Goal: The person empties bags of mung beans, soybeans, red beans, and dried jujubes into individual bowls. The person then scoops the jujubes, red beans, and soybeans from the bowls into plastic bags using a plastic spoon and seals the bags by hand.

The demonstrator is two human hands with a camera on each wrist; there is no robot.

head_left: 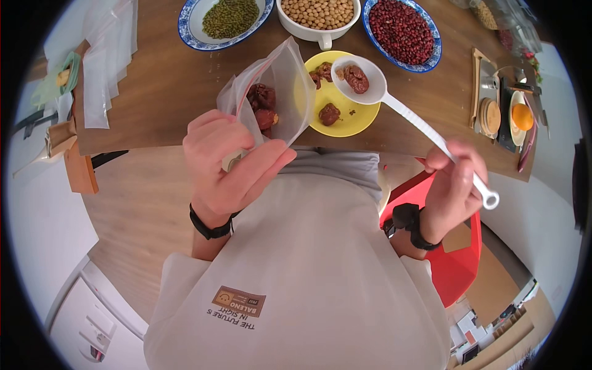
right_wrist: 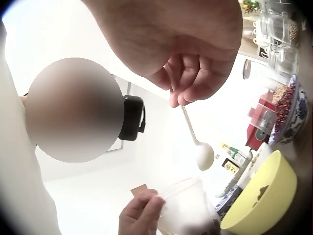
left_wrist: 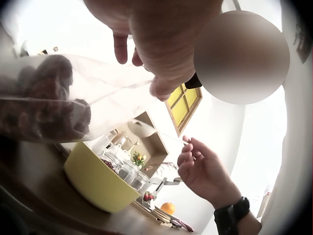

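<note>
In the head view my left hand [head_left: 231,163] pinches the rim of a clear zip bag [head_left: 290,92], its mouth gaping toward the right. Dark red dried dates [head_left: 262,105] lie inside the bag. My right hand [head_left: 456,185] grips the handle of a white spoon [head_left: 419,123]. One date [head_left: 356,79] rests in the spoon's bowl, above a yellow bowl [head_left: 364,117]. A few more dates, one being a lone date [head_left: 329,114], remain in that bowl. The right wrist view shows the spoon [right_wrist: 204,155] raised over the bag's opening side.
Along the far edge stand a bowl of green beans [head_left: 231,18], a white pot of chickpeas [head_left: 317,13] and a bowl of red beans [head_left: 401,31]. Flat empty bags [head_left: 105,68] lie at left. A wooden tray [head_left: 484,86] and an orange [head_left: 522,116] sit at right.
</note>
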